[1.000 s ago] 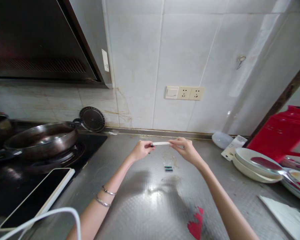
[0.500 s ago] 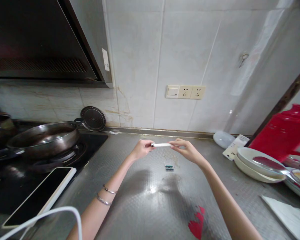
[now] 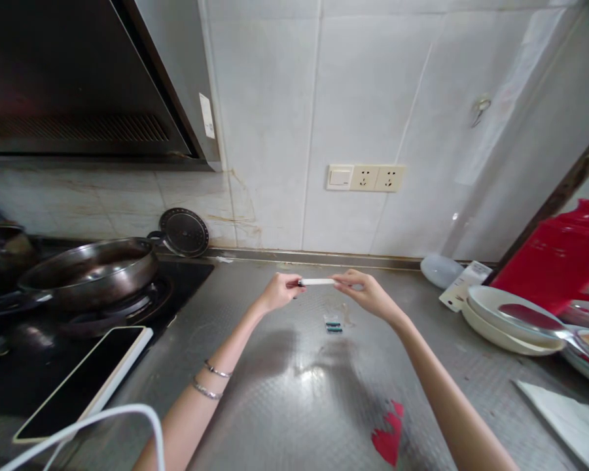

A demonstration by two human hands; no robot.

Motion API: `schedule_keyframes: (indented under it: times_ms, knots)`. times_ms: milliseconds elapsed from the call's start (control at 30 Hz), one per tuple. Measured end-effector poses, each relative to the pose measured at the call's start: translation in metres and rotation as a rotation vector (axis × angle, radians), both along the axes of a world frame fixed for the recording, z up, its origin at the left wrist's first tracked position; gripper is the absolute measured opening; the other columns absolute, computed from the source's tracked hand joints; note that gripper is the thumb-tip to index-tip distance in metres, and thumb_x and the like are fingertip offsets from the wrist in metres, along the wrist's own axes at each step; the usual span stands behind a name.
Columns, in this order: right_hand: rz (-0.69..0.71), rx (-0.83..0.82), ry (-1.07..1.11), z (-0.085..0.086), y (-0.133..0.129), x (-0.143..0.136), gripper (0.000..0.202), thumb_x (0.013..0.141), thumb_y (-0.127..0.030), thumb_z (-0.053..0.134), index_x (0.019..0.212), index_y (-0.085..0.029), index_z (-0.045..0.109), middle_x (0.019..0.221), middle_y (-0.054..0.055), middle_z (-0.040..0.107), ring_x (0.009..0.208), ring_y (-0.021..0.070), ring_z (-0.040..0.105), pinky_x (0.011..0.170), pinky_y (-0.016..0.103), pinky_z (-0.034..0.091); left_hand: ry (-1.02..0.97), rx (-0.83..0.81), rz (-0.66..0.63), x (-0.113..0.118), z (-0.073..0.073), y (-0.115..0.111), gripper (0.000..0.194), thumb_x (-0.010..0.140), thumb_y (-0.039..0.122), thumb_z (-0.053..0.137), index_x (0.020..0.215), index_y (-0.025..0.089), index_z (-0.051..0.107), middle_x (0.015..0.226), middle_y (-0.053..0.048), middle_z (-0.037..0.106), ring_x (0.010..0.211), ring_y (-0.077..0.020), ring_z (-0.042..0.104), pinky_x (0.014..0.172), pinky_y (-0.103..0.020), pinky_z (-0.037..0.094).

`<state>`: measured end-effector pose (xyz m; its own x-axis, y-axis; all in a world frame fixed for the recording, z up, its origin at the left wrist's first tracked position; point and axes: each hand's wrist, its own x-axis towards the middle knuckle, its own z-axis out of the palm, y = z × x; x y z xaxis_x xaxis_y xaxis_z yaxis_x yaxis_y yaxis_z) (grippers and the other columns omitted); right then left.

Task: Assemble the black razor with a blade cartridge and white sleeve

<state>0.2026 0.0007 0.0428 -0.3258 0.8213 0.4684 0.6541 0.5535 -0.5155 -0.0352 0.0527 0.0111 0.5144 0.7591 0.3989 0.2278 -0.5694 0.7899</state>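
A slim white stick-like object [image 3: 318, 282] is held level above the metal counter [image 3: 275, 418]. My left hand [image 3: 279, 292] pinches its dark left end. The fingers of my right hand [image 3: 362, 290] are closed on its right end. Below and between the hands, two small dark green cylinders, apparently batteries [image 3: 333, 327], lie side by side on the counter in what looks like clear wrapping. Two silver bracelets circle my left forearm.
At left, a steel pan [image 3: 91, 275] sits on the stove, with a phone [image 3: 83, 386] and white cable [image 3: 127, 410] nearer me. Right are stacked bowls [image 3: 510, 327], a red jug [image 3: 554, 261], a white card [image 3: 465, 286] and white paper [image 3: 564, 418].
Both hands keep their hold on the white object, with almost no movement. The view has shifted very slightly.
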Motion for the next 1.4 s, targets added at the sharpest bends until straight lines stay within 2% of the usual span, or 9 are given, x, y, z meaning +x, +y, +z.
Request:
schedule_keyframes:
  times_ms: [233,433,767,1100,1267,1400]
  knots:
    - [0.026,-0.017,0.015,-0.0026,0.0025,0.0011,0.035,0.083,-0.044,0.048,0.102,-0.022,0.067,0.087,0.006,0.066,0.079,0.0181,0.059,0.074,0.029,0.045,0.024,0.018,0.005,-0.0005,-0.0020,0.0017,0.016,0.073,0.025,0.057,0.074,0.010,0.062,0.059,0.001,0.054,0.056,-0.0081,0.046,0.054,-0.017,0.036]
    - [0.042,-0.028,0.039,-0.0028,0.0033,0.0016,0.036,0.083,-0.044,0.048,0.104,-0.021,0.066,0.087,0.006,0.066,0.079,0.0186,0.059,0.074,0.031,0.045,0.011,-0.006,0.016,-0.0010,0.0018,0.0000,0.015,0.073,0.025,0.058,0.070,0.011,0.062,0.059,0.002,0.054,0.056,-0.0083,0.047,0.055,-0.018,0.038]
    - [-0.001,0.005,0.044,-0.0100,0.0096,0.0043,0.037,0.083,-0.044,0.047,0.105,-0.021,0.066,0.091,0.007,0.066,0.081,0.0193,0.060,0.073,0.030,0.046,-0.019,-0.021,0.020,-0.0058,0.0014,0.0041,0.016,0.071,0.026,0.061,0.071,0.011,0.062,0.063,0.001,0.057,0.058,-0.0090,0.050,0.058,-0.019,0.040]
    - [0.023,0.010,0.061,-0.0081,0.0088,0.0047,0.036,0.083,-0.045,0.047,0.104,-0.022,0.066,0.093,0.007,0.067,0.083,0.0196,0.061,0.074,0.030,0.047,-0.044,-0.046,0.006,-0.0049,0.0018,0.0033,0.015,0.071,0.025,0.062,0.071,0.010,0.062,0.065,-0.001,0.060,0.061,-0.0103,0.053,0.061,-0.020,0.042]
    - [-0.059,0.034,0.033,-0.0109,0.0107,0.0089,0.035,0.083,-0.044,0.048,0.103,-0.022,0.067,0.088,0.006,0.067,0.080,0.0190,0.061,0.073,0.030,0.046,-0.066,-0.090,-0.010,-0.0006,0.0025,-0.0006,0.014,0.069,0.024,0.063,0.073,0.010,0.063,0.070,-0.003,0.063,0.064,-0.0111,0.056,0.063,-0.021,0.043]
    - [0.077,-0.022,0.011,-0.0085,0.0089,0.0086,0.038,0.083,-0.045,0.047,0.107,-0.022,0.065,0.091,0.006,0.067,0.082,0.0195,0.060,0.074,0.030,0.047,-0.067,-0.111,-0.036,0.0023,0.0010,-0.0017,0.015,0.069,0.025,0.064,0.073,0.010,0.063,0.065,-0.002,0.062,0.061,-0.0104,0.055,0.061,-0.021,0.043]
